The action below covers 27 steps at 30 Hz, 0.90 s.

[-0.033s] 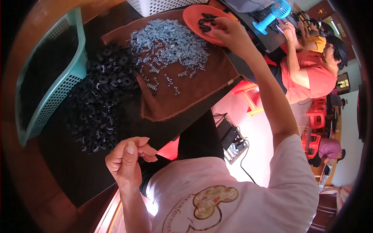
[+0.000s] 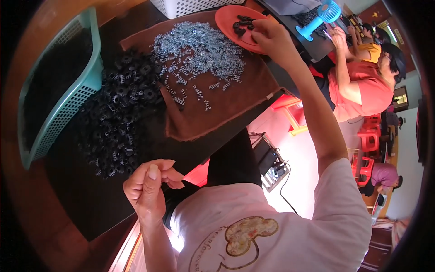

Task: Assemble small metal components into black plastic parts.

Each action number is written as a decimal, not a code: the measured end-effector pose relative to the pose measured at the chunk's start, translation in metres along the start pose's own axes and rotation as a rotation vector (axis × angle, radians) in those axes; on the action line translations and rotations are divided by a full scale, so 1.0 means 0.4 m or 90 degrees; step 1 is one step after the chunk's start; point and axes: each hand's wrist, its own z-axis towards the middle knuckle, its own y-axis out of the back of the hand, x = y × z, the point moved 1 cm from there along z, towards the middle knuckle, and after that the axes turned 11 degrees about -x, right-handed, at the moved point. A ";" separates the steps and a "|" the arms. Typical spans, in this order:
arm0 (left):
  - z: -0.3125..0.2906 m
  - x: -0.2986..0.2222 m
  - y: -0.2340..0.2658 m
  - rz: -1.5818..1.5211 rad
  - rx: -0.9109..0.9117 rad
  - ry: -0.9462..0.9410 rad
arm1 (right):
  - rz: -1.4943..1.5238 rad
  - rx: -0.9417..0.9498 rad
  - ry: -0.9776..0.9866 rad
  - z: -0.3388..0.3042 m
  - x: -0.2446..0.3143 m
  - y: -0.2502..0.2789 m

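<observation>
Over the red plate (image 2: 229, 34) at the far right of the table, my right hand (image 2: 275, 41) reaches in with its arm stretched out. Its thumb and index finger are bent and a little apart, and no part shows between them. Several small black plastic parts (image 2: 239, 30) lie on the plate, just left of the fingertips. Close to my body, my left hand (image 2: 152, 186) is raised by the table's near edge, fingers curled in toward the thumb. Whatever those fingers may hold is hidden. A heap of small metal springs (image 2: 199, 50) covers the brown cloth (image 2: 217, 115).
Left of the cloth lies a pile of black toothed plastic parts (image 2: 120, 104). Beside it is a green perforated basket (image 2: 63, 115) full of dark pieces. A white basket (image 2: 183, 7) stands at the far edge. Rightward are a blue fan (image 2: 319, 19) and a seated co-worker (image 2: 358, 86).
My right hand has shifted slightly right over the plate, away from the black parts. The left hand keeps its place and shape.
</observation>
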 end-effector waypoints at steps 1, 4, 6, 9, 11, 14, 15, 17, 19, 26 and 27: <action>0.001 0.002 -0.001 0.003 -0.005 0.002 | 0.005 0.004 0.000 -0.003 0.009 -0.005; 0.001 0.002 0.000 0.014 0.004 -0.004 | 0.235 -0.001 -0.107 -0.026 0.080 -0.001; 0.000 0.004 0.007 0.006 0.008 -0.009 | 0.312 0.050 -0.065 -0.042 0.184 0.007; -0.002 0.002 0.009 0.011 0.003 -0.006 | 0.367 0.129 0.020 -0.079 0.290 -0.007; 0.001 0.008 0.003 0.016 0.005 -0.004 | 0.367 0.156 0.179 -0.095 0.335 -0.036; -0.005 0.001 0.004 0.027 -0.009 -0.001 | 0.348 0.191 0.291 -0.120 0.416 -0.083; -0.008 -0.007 0.003 0.033 -0.009 -0.004 | 0.317 0.206 0.309 -0.123 0.437 -0.090; -0.008 -0.004 0.005 0.039 -0.010 -0.005 | 0.278 0.219 0.320 -0.130 0.462 -0.118; -0.010 0.000 0.010 0.028 -0.010 0.014 | 0.131 0.179 0.405 -0.137 0.479 -0.143; -0.011 -0.011 0.009 0.059 0.019 -0.005 | 0.197 0.264 0.383 -0.143 0.519 -0.144; -0.012 -0.013 0.008 0.071 0.020 -0.005 | 0.199 0.264 0.383 -0.141 0.524 -0.151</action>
